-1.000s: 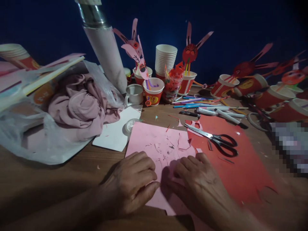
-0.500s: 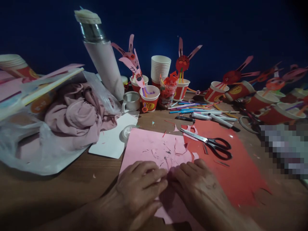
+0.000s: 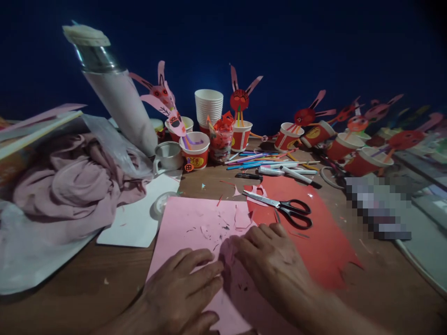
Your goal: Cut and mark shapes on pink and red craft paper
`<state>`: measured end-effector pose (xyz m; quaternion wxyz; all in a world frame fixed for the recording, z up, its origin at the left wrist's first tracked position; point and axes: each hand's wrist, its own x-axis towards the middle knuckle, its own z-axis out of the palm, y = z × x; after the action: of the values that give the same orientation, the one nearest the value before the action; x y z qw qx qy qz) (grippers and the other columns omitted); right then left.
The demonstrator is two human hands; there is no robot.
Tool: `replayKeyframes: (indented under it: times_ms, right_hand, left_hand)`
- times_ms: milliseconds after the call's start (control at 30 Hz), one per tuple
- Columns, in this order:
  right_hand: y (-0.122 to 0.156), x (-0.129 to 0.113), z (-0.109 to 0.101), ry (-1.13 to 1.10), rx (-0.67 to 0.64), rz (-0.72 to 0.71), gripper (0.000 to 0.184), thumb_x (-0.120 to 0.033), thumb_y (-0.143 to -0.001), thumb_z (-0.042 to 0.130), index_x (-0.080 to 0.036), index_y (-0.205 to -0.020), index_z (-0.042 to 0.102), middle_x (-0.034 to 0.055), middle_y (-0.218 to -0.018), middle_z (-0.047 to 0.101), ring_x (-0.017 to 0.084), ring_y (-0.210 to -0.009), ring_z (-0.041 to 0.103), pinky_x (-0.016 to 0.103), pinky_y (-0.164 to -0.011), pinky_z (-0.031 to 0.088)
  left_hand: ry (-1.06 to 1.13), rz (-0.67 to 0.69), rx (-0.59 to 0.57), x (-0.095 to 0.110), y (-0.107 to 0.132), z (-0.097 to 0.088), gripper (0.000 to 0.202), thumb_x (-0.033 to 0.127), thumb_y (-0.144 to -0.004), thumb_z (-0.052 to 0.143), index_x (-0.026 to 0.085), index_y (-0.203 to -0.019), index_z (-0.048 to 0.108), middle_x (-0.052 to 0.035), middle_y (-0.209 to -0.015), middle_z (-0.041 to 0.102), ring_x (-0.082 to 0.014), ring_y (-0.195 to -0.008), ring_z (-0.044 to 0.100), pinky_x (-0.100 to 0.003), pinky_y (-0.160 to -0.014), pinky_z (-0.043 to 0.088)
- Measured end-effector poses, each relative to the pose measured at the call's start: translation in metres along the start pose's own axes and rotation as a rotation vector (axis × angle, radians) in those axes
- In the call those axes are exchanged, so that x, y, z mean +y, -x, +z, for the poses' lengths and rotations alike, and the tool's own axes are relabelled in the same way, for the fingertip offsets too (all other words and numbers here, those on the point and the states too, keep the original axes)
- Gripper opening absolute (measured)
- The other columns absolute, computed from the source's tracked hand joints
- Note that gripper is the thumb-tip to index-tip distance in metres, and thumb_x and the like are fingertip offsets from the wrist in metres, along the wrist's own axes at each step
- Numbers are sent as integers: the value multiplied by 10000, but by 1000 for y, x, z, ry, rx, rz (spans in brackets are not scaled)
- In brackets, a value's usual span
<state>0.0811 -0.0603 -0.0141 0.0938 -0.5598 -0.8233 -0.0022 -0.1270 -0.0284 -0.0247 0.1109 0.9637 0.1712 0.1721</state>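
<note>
Both my hands rest on a pink paper sheet lying on the wooden table. My left hand lies flat on the sheet's near left part, fingers stretched toward the middle. My right hand presses down beside it, fingers curled onto a small pink paper piece at the sheet's centre. Small paper scraps dot the pink sheet. A red paper sheet lies just right of it, partly under my right hand, with black-handled scissors on top.
Red paper cups with bunny figures line the back, with a stack of white cups, pens and markers. A tilted white cylinder, metal mug, white paper, and pink cloth in plastic fill the left.
The view has swung right and up, so everything sits further left and lower in frame. My hands drew together over the pink sheet's centre; my right hand's fingers now press on the small piece.
</note>
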Motion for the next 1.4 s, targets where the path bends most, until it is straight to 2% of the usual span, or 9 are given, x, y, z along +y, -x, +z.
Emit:
replayKeyframes:
  times_ms: [133,333,500,633,800,1000,1133,1300,1400]
  right_hand:
    - [-3,3,4,44,-44,-45,121,-141,-762,590,-237,-827,557,-12,-711,566,169,-655,447,312,-617,212]
    - [-3,7,6,24,34,-139,77,-133,-772,577,-208,-758,571,-16,-644,554,158,-622,432,312,-607,210]
    - [-5,11,6,-16,75,-216,142,-106,-808,498,-199,-721,561,-10,-651,559,155,-626,425,321,-654,234]
    - [-5,12,2,-36,138,-252,174,-101,-819,458,-205,-719,557,-13,-640,556,146,-616,415,323,-669,239]
    - [-10,1,-3,-70,149,-296,172,-96,-820,452,-203,-772,578,-11,-669,569,147,-626,421,323,-666,251]
    - [-23,-6,8,-37,109,-376,177,-94,-833,437,-185,-873,584,13,-742,602,169,-680,446,352,-716,262]
    - [-26,2,8,-59,121,-347,193,-117,-828,470,-200,-967,575,7,-738,606,161,-680,463,338,-704,265]
    - [-11,14,-1,-39,161,-218,158,-118,-831,485,-195,-873,616,7,-676,609,142,-642,479,324,-681,271]
    - [0,15,1,-39,135,-194,155,-111,-821,492,-202,-857,612,0,-686,618,140,-624,481,329,-669,266]
  left_hand:
    - [6,3,3,2,-2,1,297,298,-812,524,175,-1082,535,-37,-1100,606,-212,-1016,471,-348,-822,406]
    - [95,-40,24,3,-2,3,223,232,-801,511,165,-1011,541,-67,-1070,597,-220,-1001,466,-363,-830,406]
    - [157,-69,16,0,-2,2,183,182,-793,499,156,-964,558,-77,-1079,577,-216,-971,466,-367,-803,417]
    - [196,-97,118,-5,-1,-1,175,144,-804,470,136,-952,564,-98,-1018,588,-204,-936,472,-357,-778,426]
    - [209,-126,238,-7,-1,-5,151,71,-769,504,131,-891,569,-69,-931,604,-171,-876,481,-309,-747,434]
    - [221,-110,169,-5,0,-3,128,78,-783,475,115,-846,580,-78,-889,594,-174,-852,471,-304,-726,425]
    - [189,-88,115,-5,2,0,172,99,-787,468,105,-918,578,-91,-932,595,-205,-895,462,-344,-744,411]
    - [123,-53,93,-4,5,4,234,131,-784,494,110,-1011,549,-83,-1137,567,-234,-1013,429,-379,-827,364]
    - [91,-101,81,-1,6,7,225,155,-801,472,131,-1010,549,-56,-1152,572,-237,-1059,415,-409,-893,298]
